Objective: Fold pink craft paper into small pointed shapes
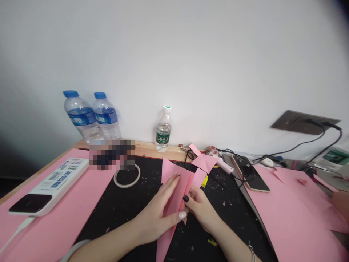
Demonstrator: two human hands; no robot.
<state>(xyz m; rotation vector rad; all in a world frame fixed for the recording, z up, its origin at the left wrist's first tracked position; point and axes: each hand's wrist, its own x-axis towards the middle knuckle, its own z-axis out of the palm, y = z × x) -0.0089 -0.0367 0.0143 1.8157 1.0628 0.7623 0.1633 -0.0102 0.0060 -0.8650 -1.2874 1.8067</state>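
A long pink sheet of paper (178,171), folded along its length, stands out against the black mat (122,207) and tapers toward me. My left hand (156,214) rests on its left side with the fingers stretched flat over the paper and the thumb reaching to the folded edge. Opposite it, my right hand (200,205) pinches the folded right edge between thumb and fingers. The fingertips of my right hand are partly hidden behind the paper. Just beyond, a cut and folded pink paper piece (205,162) lies near the mat's back edge.
A ring-shaped roll (127,185) lies left of the paper. Two large water bottles (106,116) and a small bottle (163,136) stand by the wall. A white power bank (51,187) sits on pink paper; a phone (251,174) and cables lie right. A person's hand shows far right.
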